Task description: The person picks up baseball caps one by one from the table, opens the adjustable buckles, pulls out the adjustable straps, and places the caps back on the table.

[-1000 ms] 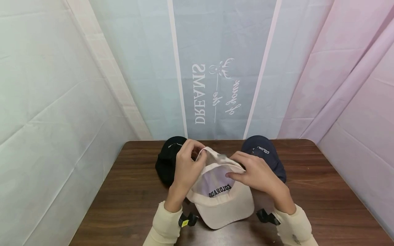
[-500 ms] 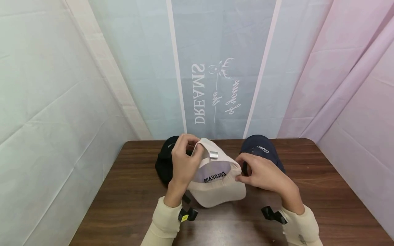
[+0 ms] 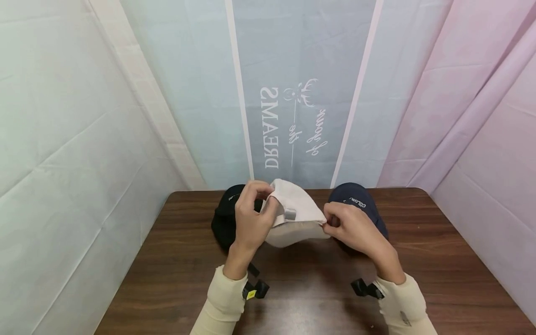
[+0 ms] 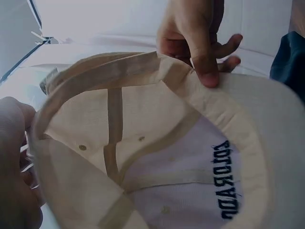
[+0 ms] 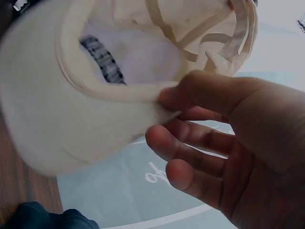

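A cream baseball cap (image 3: 295,197) hangs between my two hands above the table, back strap uppermost and brim tilted away underneath. My left hand (image 3: 252,216) grips its rear edge beside the metal buckle (image 3: 290,214). On the other side, my right hand (image 3: 355,228) pinches the edge where the brim meets the crown, thumb on the inner band in the right wrist view. The cap's inside (image 4: 133,138) faces the left wrist camera, with dark COLORADO stitching showing reversed. The right hand's remaining fingers (image 5: 178,174) are loosely bent below the brim.
A black cap (image 3: 224,225) lies at the back left of the brown wooden table (image 3: 293,298), partly behind my left hand. A navy cap (image 3: 356,197) with white lettering lies at the back right, behind my right hand. Printed cloth (image 3: 209,93) hangs behind the table.
The cream cap has risen and tipped, so its brim swings up and away and the inside lettering no longer shows in the head view. The right hand's grip has shifted along the edge.
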### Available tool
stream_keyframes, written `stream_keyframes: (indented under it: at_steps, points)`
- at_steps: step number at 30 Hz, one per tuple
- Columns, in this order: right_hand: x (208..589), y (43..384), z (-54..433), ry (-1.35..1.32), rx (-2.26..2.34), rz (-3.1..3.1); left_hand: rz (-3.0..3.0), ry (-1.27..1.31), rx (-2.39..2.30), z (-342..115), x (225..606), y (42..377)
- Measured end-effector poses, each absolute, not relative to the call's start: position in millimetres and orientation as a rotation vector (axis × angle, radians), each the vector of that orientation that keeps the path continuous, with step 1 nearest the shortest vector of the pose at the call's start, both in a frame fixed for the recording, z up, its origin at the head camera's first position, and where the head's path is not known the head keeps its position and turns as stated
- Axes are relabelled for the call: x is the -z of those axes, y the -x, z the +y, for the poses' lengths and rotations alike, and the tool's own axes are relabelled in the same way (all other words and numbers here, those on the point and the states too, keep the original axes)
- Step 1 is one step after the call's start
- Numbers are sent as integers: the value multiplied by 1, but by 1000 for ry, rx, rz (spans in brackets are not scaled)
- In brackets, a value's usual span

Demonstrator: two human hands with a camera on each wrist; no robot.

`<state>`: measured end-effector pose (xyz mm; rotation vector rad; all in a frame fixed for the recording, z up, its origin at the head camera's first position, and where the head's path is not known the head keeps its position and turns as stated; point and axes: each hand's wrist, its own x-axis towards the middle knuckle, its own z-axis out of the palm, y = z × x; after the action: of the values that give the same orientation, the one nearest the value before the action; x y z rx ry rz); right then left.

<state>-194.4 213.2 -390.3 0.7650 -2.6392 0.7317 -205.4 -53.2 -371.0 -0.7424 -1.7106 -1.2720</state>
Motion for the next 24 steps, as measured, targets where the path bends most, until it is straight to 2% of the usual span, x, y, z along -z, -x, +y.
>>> stream_keyframes:
  at_steps: [11,24]
  points:
    - [420,217,209,-697,-489,-2384,-1849,868,1126,-63,395,208]
    - [446,241,204,-620,-398,-2500,-2060,978,979,-68,440,204]
